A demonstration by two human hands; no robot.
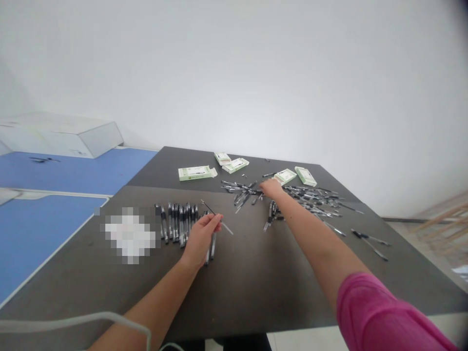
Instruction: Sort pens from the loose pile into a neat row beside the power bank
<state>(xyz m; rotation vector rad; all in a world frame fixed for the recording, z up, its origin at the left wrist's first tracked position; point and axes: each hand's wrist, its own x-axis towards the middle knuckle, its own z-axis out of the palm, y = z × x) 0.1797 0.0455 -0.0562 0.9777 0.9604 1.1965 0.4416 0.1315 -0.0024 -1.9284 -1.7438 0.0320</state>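
My left hand pinches a thin pen refill between thumb and fingers, its dark part up and its pale end pointing down to the right. Beneath and left of that hand lies a row of black-and-clear pens, side by side. My right hand is stretched forward with its fingertips bent down at the heap of loose pen parts; what they hold, if anything, is hidden. Clear barrels and dark refills lie just left of it, and more pen parts spread out to its right.
Green-and-white pen boxes lie at the back of the dark table, some with open flaps. A small bunch of pens sits below the right forearm. A white carton stands on the blue table to the left.
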